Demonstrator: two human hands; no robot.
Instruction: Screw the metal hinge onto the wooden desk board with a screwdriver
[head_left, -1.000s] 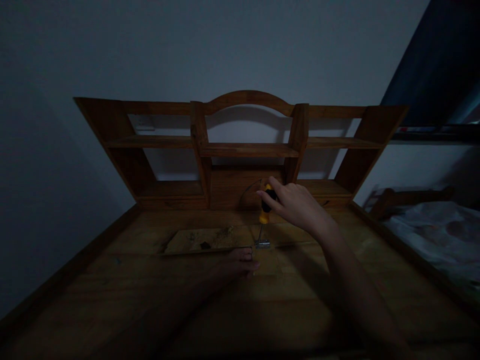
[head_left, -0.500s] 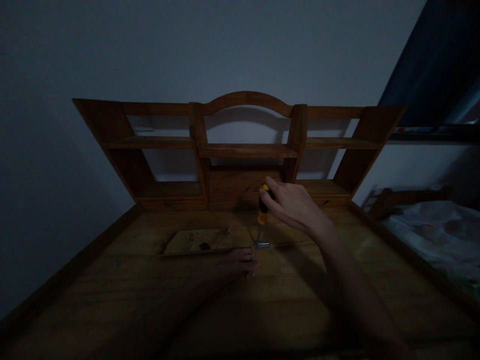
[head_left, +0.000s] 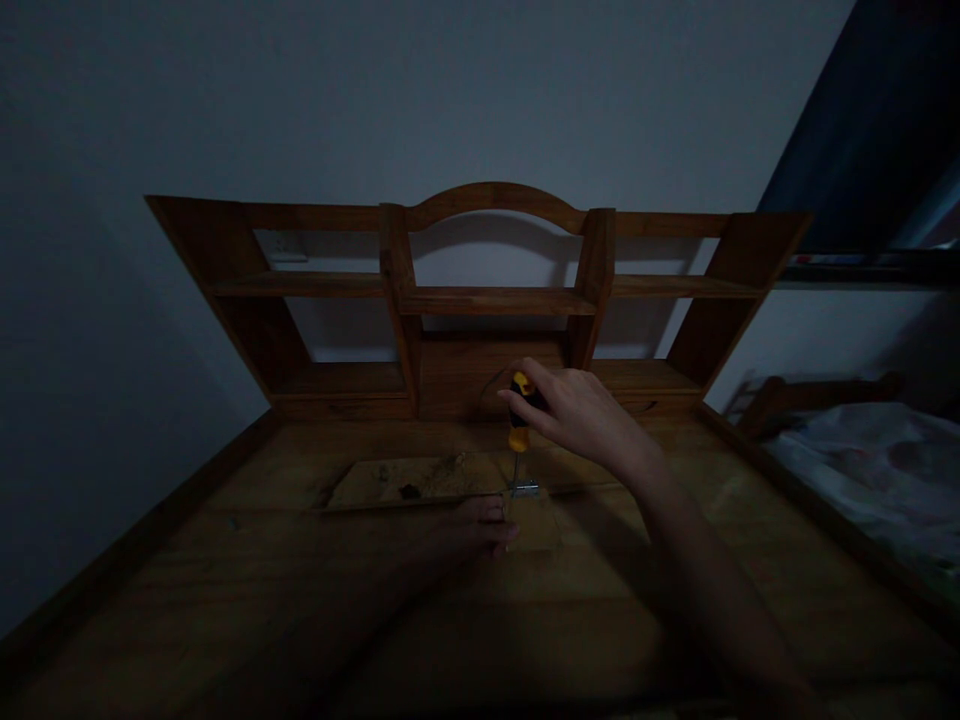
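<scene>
My right hand is closed round the yellow and black handle of a screwdriver. The screwdriver stands nearly upright, its tip down at a small metal hinge. The hinge lies along the back edge of a small wooden board. My left hand rests low on the wood, its fingers and thumb closed on that board's left edge. Dim light hides the exact grip and any screw under the tip. Behind my left hand lies a longer pale wooden strip with crumbs and a dark spot.
A wooden desktop spreads beneath my hands, with a raised rim along its sides. At its back stands a wooden shelf unit against the wall. A plastic-covered heap is on the right, below a dark curtain.
The screwdriver handle has tilted slightly left and is more upright. My right fingers have shifted round it, the index finger and thumb further left. My left hand stays put.
</scene>
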